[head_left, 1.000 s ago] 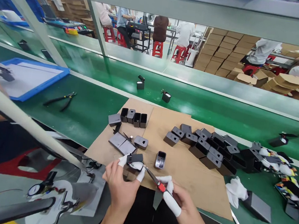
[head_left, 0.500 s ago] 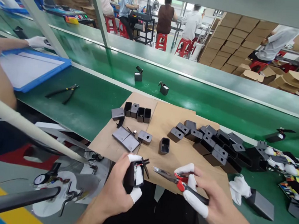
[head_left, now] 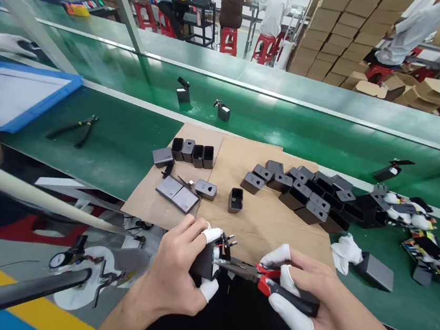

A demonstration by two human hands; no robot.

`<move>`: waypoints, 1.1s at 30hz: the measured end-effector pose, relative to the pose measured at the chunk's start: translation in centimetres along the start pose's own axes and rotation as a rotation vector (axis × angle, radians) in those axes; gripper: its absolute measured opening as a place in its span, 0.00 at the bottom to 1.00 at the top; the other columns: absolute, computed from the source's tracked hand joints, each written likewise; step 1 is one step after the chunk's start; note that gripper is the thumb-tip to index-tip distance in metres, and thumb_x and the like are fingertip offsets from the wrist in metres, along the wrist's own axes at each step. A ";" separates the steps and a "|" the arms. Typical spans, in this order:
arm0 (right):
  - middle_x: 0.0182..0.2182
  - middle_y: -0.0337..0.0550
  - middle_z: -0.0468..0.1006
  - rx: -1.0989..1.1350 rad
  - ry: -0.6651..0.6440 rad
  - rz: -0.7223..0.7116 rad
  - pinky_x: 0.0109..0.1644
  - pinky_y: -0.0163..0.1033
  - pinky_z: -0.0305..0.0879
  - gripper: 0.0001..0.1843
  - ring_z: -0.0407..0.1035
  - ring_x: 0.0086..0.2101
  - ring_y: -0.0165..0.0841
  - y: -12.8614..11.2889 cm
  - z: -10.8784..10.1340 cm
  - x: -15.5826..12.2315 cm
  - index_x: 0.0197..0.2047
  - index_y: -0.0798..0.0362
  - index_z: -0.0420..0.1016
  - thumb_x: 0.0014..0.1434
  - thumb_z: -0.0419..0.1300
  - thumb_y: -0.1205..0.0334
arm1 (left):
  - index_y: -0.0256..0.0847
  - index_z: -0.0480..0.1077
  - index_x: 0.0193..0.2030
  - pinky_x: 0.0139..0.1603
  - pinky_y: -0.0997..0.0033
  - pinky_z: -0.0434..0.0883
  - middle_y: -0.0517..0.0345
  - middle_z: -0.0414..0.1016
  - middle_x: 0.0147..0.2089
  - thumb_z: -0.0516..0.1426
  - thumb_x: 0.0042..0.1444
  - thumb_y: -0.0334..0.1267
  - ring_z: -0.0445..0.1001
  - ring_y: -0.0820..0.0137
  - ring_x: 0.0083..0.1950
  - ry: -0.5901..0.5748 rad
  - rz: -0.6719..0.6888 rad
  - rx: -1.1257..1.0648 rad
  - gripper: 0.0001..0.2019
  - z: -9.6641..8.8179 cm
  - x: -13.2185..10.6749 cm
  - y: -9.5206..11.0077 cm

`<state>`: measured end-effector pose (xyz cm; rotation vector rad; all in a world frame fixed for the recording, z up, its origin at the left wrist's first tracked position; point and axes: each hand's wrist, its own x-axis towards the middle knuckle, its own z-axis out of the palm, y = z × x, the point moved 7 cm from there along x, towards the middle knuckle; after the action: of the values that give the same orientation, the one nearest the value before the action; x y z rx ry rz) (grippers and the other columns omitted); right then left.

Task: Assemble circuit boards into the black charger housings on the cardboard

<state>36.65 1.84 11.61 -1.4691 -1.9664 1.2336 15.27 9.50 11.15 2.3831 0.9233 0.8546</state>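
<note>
My left hand [head_left: 178,271], with white finger cots, is closed round a small black housing [head_left: 206,261] with wires and metal pins sticking out of its top. My right hand [head_left: 310,300], also in finger cots, grips red-and-black needle-nose pliers [head_left: 255,272] whose tips reach into the housing's open side. Both hands sit below the near edge of a brown cardboard sheet [head_left: 260,228]. On the sheet lie a single open grey case [head_left: 235,199], a row of several cases [head_left: 192,152] and a big heap of grey cases [head_left: 303,198].
A green conveyor belt [head_left: 287,135] carries two small black parts [head_left: 183,93]. Black pliers [head_left: 73,128] lie left beside a blue tray [head_left: 17,94]. A white cloth [head_left: 347,252] and a grey box [head_left: 377,271] lie right. Another person's gloved hand [head_left: 7,44] is far left; seated workers are behind.
The pliers' tips have closed the gap and entered the housing in my left hand. The view has tilted down, and both hands have shifted slightly right and lower.
</note>
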 end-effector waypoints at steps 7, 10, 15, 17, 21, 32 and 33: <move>0.46 0.44 0.79 -0.008 -0.008 0.011 0.50 0.44 0.76 0.09 0.77 0.43 0.37 0.3 0.0 -0.1 0.41 0.46 0.73 0.77 0.58 0.59 | 0.44 0.73 0.43 0.38 0.56 0.74 0.49 0.76 0.42 0.61 0.41 0.31 0.72 0.57 0.41 -0.049 -0.008 0.099 0.19 0.2 0.3 0.3; 0.46 0.44 0.79 -0.028 -0.015 0.025 0.48 0.44 0.75 0.11 0.76 0.42 0.36 0.4 0.1 -0.1 0.39 0.47 0.71 0.77 0.58 0.57 | 0.43 0.76 0.45 0.35 0.57 0.72 0.49 0.77 0.41 0.62 0.41 0.31 0.71 0.57 0.39 -0.064 0.003 0.165 0.20 0.3 0.6 0.5; 0.45 0.42 0.80 -0.092 -0.037 0.045 0.49 0.42 0.74 0.10 0.77 0.42 0.36 0.3 0.1 0.1 0.42 0.45 0.75 0.78 0.57 0.56 | 0.43 0.76 0.45 0.34 0.58 0.70 0.51 0.76 0.39 0.61 0.40 0.30 0.70 0.57 0.39 -0.122 0.021 0.224 0.20 0.9 0.7 0.4; 0.42 0.40 0.81 -0.129 -0.019 0.076 0.45 0.41 0.74 0.06 0.77 0.40 0.36 0.3 -0.1 0.3 0.45 0.44 0.75 0.76 0.59 0.57 | 0.43 0.76 0.43 0.34 0.58 0.70 0.51 0.76 0.39 0.61 0.40 0.30 0.70 0.58 0.39 -0.136 0.031 0.244 0.19 1.2 0.8 0.3; 0.41 0.40 0.82 -0.248 0.058 0.155 0.42 0.42 0.73 0.05 0.79 0.40 0.39 0.7 -0.1 0.8 0.51 0.44 0.73 0.75 0.58 0.57 | 0.43 0.75 0.44 0.38 0.55 0.73 0.51 0.76 0.39 0.61 0.41 0.33 0.72 0.56 0.40 -0.169 0.055 0.294 0.19 2.1 1.1 -0.1; 0.30 0.42 0.78 -0.662 0.039 0.111 0.31 0.41 0.54 0.18 0.75 0.28 0.38 4.7 0.7 3.7 0.35 0.49 0.73 0.77 0.58 0.49 | 0.45 0.72 0.43 0.37 0.57 0.72 0.56 0.81 0.39 0.66 0.59 0.51 0.81 0.57 0.41 -0.267 0.032 0.387 0.15 6.3 2.6 -2.1; 0.30 0.42 0.78 -0.669 0.040 0.100 0.32 0.41 0.54 0.19 0.76 0.28 0.39 4.9 0.6 3.6 0.36 0.50 0.73 0.77 0.57 0.48 | 0.45 0.72 0.41 0.37 0.57 0.71 0.57 0.81 0.38 0.67 0.58 0.55 0.82 0.58 0.40 -0.267 0.030 0.377 0.17 6.5 2.8 -2.2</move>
<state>37.63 5.21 6.54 -1.8853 -2.4336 0.5769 20.37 11.82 6.32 2.7487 1.0110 0.3791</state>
